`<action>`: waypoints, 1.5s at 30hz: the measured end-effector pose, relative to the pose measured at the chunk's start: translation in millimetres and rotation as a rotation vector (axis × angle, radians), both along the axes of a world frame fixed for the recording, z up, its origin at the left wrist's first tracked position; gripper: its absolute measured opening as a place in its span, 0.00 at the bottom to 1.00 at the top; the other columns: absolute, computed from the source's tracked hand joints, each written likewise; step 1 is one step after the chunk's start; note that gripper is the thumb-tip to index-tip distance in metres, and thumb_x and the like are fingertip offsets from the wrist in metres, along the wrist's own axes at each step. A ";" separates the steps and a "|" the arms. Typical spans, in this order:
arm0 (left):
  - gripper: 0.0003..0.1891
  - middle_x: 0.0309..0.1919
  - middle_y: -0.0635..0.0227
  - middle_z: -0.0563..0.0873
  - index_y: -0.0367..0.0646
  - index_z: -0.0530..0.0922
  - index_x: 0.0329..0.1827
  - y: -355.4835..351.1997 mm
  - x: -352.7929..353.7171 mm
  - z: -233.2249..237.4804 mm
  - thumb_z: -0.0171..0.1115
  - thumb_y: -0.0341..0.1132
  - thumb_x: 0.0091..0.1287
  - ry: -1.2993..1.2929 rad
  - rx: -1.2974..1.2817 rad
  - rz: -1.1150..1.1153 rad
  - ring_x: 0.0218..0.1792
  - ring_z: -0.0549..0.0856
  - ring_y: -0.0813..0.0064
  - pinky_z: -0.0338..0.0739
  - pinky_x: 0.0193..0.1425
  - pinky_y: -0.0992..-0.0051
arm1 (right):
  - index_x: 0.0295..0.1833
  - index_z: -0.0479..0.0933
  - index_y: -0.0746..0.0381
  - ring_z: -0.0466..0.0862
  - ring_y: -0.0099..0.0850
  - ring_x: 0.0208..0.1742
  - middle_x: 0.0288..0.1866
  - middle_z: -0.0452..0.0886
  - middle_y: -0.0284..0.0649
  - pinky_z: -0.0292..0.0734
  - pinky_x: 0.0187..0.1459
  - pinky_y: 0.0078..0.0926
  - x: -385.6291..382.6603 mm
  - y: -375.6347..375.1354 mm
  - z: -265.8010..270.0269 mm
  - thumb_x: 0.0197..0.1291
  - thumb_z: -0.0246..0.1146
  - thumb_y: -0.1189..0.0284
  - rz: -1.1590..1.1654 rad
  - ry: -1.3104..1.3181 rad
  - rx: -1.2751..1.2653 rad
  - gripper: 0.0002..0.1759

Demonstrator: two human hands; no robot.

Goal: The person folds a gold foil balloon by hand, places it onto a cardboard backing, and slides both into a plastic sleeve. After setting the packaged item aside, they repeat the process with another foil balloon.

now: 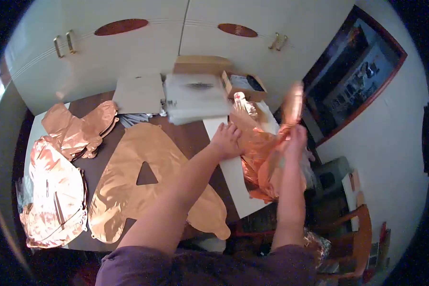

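Note:
At the table's right end, my right hand (296,138) is closed on a copper foil balloon (293,107), whose upper part stands up blurred above the fist. My left hand (227,140) rests against the left side of the crumpled orange-copper foil pile (260,155), fingers curled; whether it grips any foil is hard to tell. A flat foil balloon shaped like a letter A (152,143) lies on the dark table in front, partly under my left forearm. Further left are a stack of shiny copper foil balloons (57,190) and another folded foil balloon (78,126).
Along the back lie a grey-white flat box (138,94), a clear plastic packet (195,97) and a small open carton (245,86). Cream cabinets (143,52) rise behind. A wooden chair (362,238) stands at the lower right, beside a grey bin-like object (331,176).

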State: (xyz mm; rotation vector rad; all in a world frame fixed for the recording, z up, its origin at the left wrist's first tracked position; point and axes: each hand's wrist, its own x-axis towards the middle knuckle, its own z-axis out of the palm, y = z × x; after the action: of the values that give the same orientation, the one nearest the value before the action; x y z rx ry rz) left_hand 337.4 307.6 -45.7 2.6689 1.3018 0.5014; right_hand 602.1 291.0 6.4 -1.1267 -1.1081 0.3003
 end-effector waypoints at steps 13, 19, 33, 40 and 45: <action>0.58 0.68 0.51 0.68 0.43 0.66 0.72 -4.2 -3.5 8.8 0.57 0.81 0.47 0.060 -0.012 -0.072 0.74 0.61 0.52 0.43 0.80 0.45 | 0.41 0.75 0.61 0.81 0.39 0.37 0.37 0.80 0.43 0.79 0.41 0.37 138.0 -283.6 201.7 0.68 0.57 0.63 -0.433 0.145 0.397 0.12; 0.36 0.68 0.49 0.70 0.42 0.70 0.70 -37.4 -43.8 13.5 0.55 0.59 0.66 -0.350 0.156 0.057 0.73 0.64 0.53 0.48 0.79 0.49 | 0.38 0.73 0.60 0.78 0.39 0.34 0.35 0.77 0.42 0.75 0.38 0.36 -10.5 -214.0 177.8 0.68 0.56 0.64 0.191 0.028 0.053 0.11; 0.32 0.66 0.46 0.72 0.39 0.73 0.64 -301.4 -339.6 27.1 0.69 0.46 0.58 -0.081 0.017 0.259 0.68 0.69 0.42 0.62 0.72 0.47 | 0.34 0.77 0.62 0.82 0.52 0.38 0.35 0.81 0.49 0.76 0.42 0.50 -440.6 -60.1 -20.3 0.64 0.59 0.64 0.221 -0.894 -0.008 0.12; 0.34 0.68 0.47 0.70 0.40 0.70 0.67 -310.1 -334.3 19.3 0.66 0.50 0.63 -0.103 -0.018 0.285 0.71 0.66 0.42 0.60 0.73 0.45 | 0.50 0.80 0.57 0.78 0.50 0.55 0.51 0.80 0.47 0.74 0.53 0.51 -418.8 -66.1 -36.5 0.62 0.60 0.59 0.425 -1.063 -0.350 0.16; 0.33 0.68 0.47 0.70 0.40 0.70 0.67 -312.1 -331.9 19.8 0.65 0.50 0.63 -0.102 -0.020 0.285 0.71 0.66 0.42 0.60 0.73 0.44 | 0.48 0.82 0.55 0.78 0.48 0.58 0.54 0.79 0.45 0.72 0.59 0.47 -364.1 -79.0 -36.6 0.63 0.61 0.58 0.419 -1.156 -0.079 0.15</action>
State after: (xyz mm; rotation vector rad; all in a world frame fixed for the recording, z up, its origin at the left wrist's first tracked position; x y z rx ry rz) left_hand 5.5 -4.5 -25.9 2.4166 1.6541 0.6437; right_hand 238.0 212.0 -30.1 -1.1232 -2.3803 -0.0243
